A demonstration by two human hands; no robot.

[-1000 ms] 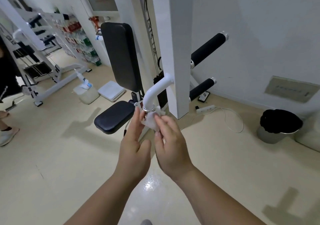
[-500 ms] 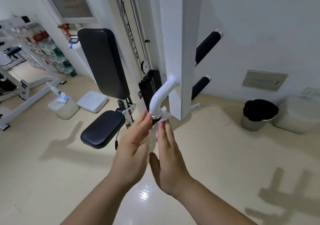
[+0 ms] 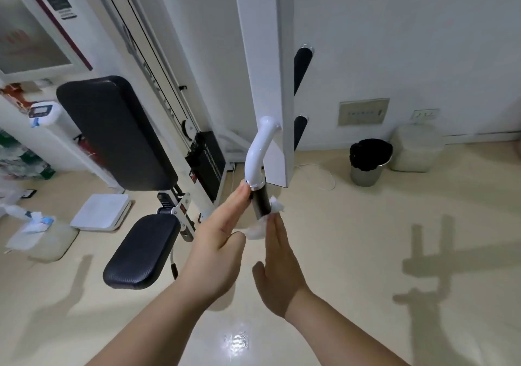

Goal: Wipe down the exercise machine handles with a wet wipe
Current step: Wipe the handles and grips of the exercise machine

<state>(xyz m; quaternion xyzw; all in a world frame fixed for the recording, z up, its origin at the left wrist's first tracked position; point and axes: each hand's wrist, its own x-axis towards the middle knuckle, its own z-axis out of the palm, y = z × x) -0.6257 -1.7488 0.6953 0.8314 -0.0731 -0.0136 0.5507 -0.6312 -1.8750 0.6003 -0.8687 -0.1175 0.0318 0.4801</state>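
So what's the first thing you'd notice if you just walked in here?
Right in the middle, the left hand and the right hand, fingers straight, sandwich a short black handle grip hanging from a curved white tube, with a crumpled white wet wipe against the grip. To the left stands a big black padded backrest above a black seat pad.

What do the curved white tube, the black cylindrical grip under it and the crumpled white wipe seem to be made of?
Curved white tube: likely painted or powder-coated metal; glossy, with a bright highlight along the bend.
Black cylindrical grip: probably rubber or foam; matte, little glare.
Crumpled white wipe: thin, soft nonwoven or paper sheet; it bunches into wrinkles.
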